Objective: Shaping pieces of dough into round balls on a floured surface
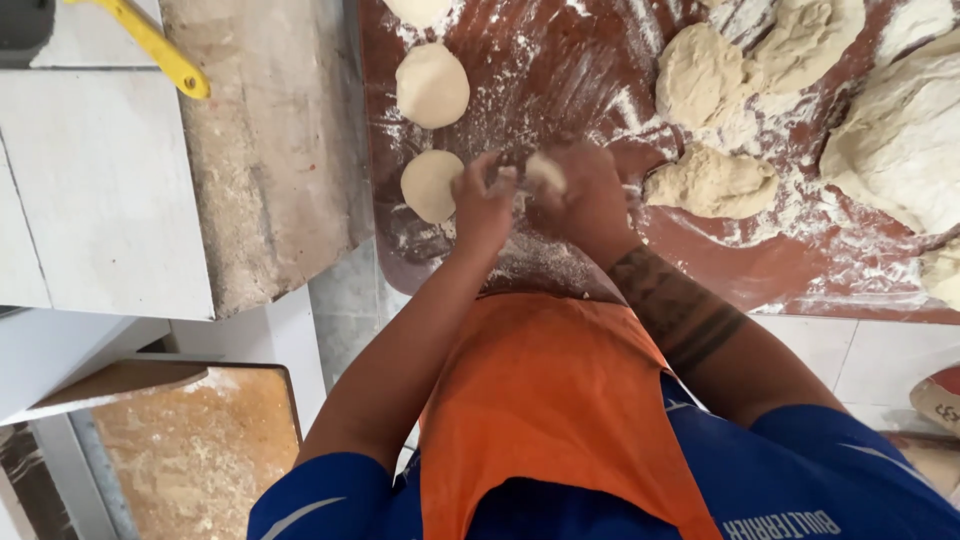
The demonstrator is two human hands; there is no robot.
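Reddish-brown work surface (700, 260), heavily dusted with white flour, fills the upper right; white tiled counter at left and below it. Both hands meet at centre over the floured surface. Left hand (482, 200) and right hand (590, 195) together pinch one small dough piece (545, 172) between them; fingers of both are curled in and closed on it, held just above the board, though exact fingertip placement is blurred.

Count: three flattened dough rounds in a column at left. Nearest round (430, 185) is touching or just beside the left hand, partly covered by it. Middle round (432, 85) is fully visible. Top round (420, 8) is cut off by the frame edge. Rough dough lumps at right: one small lump (712, 182) just beside the right hand, one lump (700, 75) above it, one more (808, 38) joined to it and partly cut off at the top, one big mass (900, 135) cut off at the right edge, plus a scrap (942, 272) at the far right edge.

One worn wooden board (270, 150) lies left of the work surface. One yellow handle (150, 45), its upper end out of frame. One orange apron (550, 400) over a blue shirt (820, 480). Dark band tattoo on the right forearm. Lower-left floured tray (200, 450) is partly hidden.
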